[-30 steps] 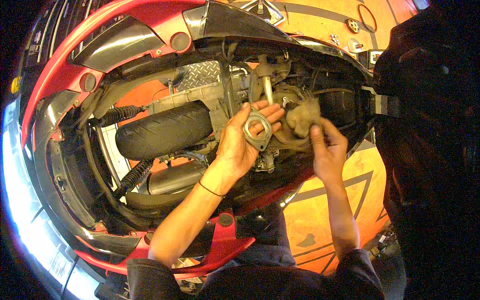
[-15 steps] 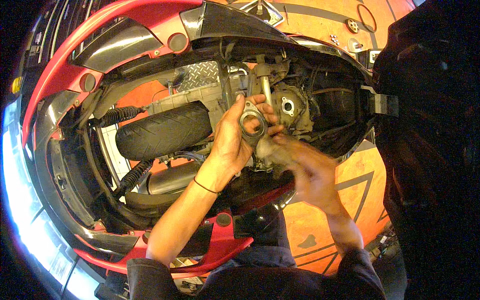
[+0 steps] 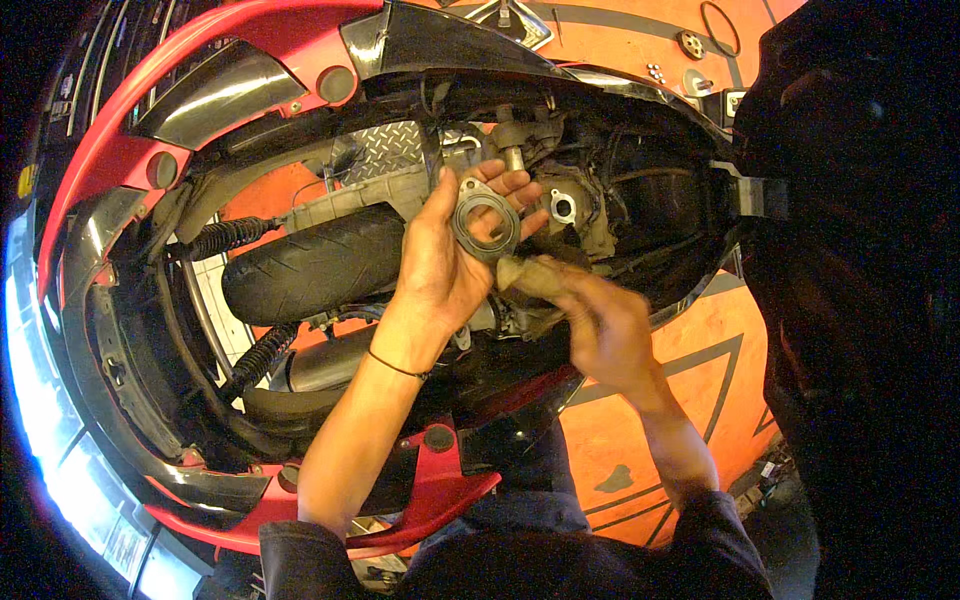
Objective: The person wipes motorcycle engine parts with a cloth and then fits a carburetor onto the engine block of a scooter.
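A round grey metal flange with an inner ring and bolt holes point(image 3: 485, 250) rests in my upturned left hand point(image 3: 435, 255), fingers curled up behind it. My right hand point(image 3: 610, 325) grips a crumpled tan cloth point(image 3: 525, 278), slightly blurred, at the flange's lower right edge. Both hands are over the opened underside of a scooter body, above its engine area. A small oval port with a pale rim point(image 3: 563, 192) sits on the engine just right of my left fingertips, below a metal tube point(image 3: 514, 157).
Red and black bodywork point(image 3: 360, 520) surrounds a rear tyre point(image 3: 310, 255), springs point(image 3: 230, 238) and muffler point(image 3: 330, 365). On the orange surface point(image 3: 640, 470), small parts and a pulley-like disc point(image 3: 690, 45) lie at upper right. A large dark shape point(image 3: 860, 300) fills the right side.
My right hand has moved left with the cloth, away from the engine port, which is now uncovered, to the flange. My left hand has shifted slightly up and left.
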The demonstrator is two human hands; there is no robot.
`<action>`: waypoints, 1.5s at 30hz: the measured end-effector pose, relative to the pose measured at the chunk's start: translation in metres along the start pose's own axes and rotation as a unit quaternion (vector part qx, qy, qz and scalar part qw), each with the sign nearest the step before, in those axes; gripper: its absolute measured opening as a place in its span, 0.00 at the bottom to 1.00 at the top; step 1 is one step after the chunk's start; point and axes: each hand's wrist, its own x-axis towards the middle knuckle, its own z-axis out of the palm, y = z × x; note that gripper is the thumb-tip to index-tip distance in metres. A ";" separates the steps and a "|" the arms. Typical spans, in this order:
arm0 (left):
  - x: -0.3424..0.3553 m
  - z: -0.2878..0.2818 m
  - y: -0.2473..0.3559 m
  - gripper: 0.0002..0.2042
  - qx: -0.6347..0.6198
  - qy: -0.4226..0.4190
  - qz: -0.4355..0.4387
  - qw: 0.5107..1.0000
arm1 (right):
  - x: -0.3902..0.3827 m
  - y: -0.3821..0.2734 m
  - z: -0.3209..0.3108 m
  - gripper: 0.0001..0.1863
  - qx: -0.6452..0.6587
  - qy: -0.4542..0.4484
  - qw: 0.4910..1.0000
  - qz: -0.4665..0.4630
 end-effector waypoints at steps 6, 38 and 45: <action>-0.005 0.019 -0.022 0.27 0.045 0.013 -0.001 0.999 | 0.030 -0.012 0.001 0.13 0.012 0.136 0.990 0.037; -0.014 0.022 0.032 0.14 0.294 0.075 0.149 0.941 | -0.022 0.002 0.007 0.15 -0.102 -0.001 0.992 -0.074; -0.015 0.017 0.051 0.13 0.273 0.053 0.071 0.958 | -0.159 0.034 -0.082 0.17 0.261 0.408 0.759 0.434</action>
